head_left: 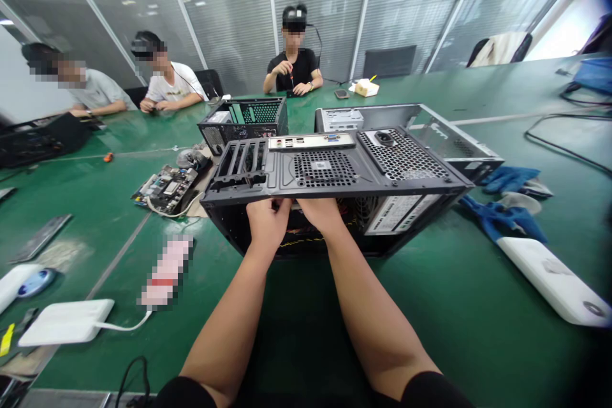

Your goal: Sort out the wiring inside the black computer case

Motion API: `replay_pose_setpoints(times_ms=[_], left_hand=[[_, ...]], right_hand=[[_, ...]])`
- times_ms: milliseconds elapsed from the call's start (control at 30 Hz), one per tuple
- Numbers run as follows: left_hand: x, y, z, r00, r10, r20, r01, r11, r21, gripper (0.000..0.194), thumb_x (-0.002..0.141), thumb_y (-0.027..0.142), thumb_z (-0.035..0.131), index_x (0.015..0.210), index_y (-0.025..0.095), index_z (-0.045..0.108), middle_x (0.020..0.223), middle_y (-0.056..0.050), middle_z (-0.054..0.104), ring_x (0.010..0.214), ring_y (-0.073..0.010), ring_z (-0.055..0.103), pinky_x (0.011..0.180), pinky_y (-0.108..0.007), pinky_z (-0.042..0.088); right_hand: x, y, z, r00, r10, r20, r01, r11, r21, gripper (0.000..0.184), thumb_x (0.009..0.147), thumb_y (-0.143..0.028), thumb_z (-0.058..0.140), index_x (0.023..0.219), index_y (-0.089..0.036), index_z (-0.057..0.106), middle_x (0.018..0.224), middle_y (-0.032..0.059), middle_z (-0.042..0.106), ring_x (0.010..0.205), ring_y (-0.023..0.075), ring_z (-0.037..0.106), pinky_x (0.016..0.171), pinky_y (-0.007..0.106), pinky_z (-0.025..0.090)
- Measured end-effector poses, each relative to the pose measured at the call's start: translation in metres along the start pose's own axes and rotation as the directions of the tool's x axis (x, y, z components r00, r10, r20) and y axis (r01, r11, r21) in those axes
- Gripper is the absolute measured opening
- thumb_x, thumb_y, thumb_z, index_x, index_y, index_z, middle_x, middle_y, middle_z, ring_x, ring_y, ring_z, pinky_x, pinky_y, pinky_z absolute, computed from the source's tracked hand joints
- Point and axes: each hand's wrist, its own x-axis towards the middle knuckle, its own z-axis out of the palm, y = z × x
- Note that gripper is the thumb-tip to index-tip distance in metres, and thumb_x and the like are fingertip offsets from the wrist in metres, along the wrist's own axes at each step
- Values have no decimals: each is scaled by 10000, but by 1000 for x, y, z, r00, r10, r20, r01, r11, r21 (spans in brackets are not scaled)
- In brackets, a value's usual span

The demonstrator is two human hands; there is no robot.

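Observation:
A black computer case (280, 169) stands on the table in front of me, its rear panel with vents and ports facing up and its near side open. Through that opening reach my left hand (268, 220) and, just beside it, my right hand (319, 211). The left one's fingers are bent together under the panel's edge; what they hold is hidden. The right one's fingers are out of sight inside. A power supply with a white label (399, 213) is fixed at the case's right end. Dark parts with yellow lettering show below my hands.
Behind stand another black case (243, 120) and an open grey case (459, 134). A motherboard (168, 188) lies left, blue gloves (509, 217) and a white power bank (549, 280) right. A cabled white power bank (67, 322) lies near left. Several people sit across the table.

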Motion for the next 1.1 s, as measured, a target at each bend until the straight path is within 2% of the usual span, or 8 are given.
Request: replay_pose_setpoints(times_ms=[233,467,600,800,967,1100], left_hand=[[-1,-3,2,1000,-8,13,7,1000,27,161,840,259,614,738,166,699,752,-73,742,697,-204,689,615,-262,462],[-1,-3,1,999,-9,38,7,999,53,195,870,272,581,805,150,719,774,-97,747,704,-229,699,648,-284,484],[-2,-3,1,998,-4,60,2,1000,24,211,889,261,553,845,141,722,809,-110,748,731,-235,702,655,-284,492],[-1,-1,0,997,11,72,-13,999,29,204,896,250,543,849,149,714,765,-91,735,713,-228,698,638,-272,489],[0,3,-1,997,51,59,-53,998,42,194,887,219,541,806,155,705,810,-107,739,833,-262,711,722,-297,504],[1,3,-1,996,49,71,-52,998,39,214,892,228,546,756,160,697,772,-106,729,826,-265,711,757,-310,511]], right_hand=[[-1,-2,2,1000,23,1,-23,999,32,362,960,-396,417,1157,-232,673,1173,100,712,1250,302,554,1098,520,381],[2,-7,-1,1000,-17,18,17,1000,-18,363,960,-361,398,1165,-232,668,1183,96,709,1245,304,564,1095,506,390],[2,-8,0,1000,20,-1,-20,1000,-4,361,962,-391,403,1146,-248,679,1173,88,712,1245,300,567,1097,503,396],[1,-6,0,996,83,-24,-82,996,35,376,954,-427,416,1152,-246,679,1191,91,706,1276,307,544,1109,523,383],[2,-2,2,994,100,-34,-98,993,73,396,960,-422,389,1184,-251,666,1216,86,696,1286,295,537,1114,508,383],[3,0,5,993,103,-54,-99,992,74,412,959,-436,380,1196,-248,659,1246,88,684,1284,300,537,1115,521,376]])
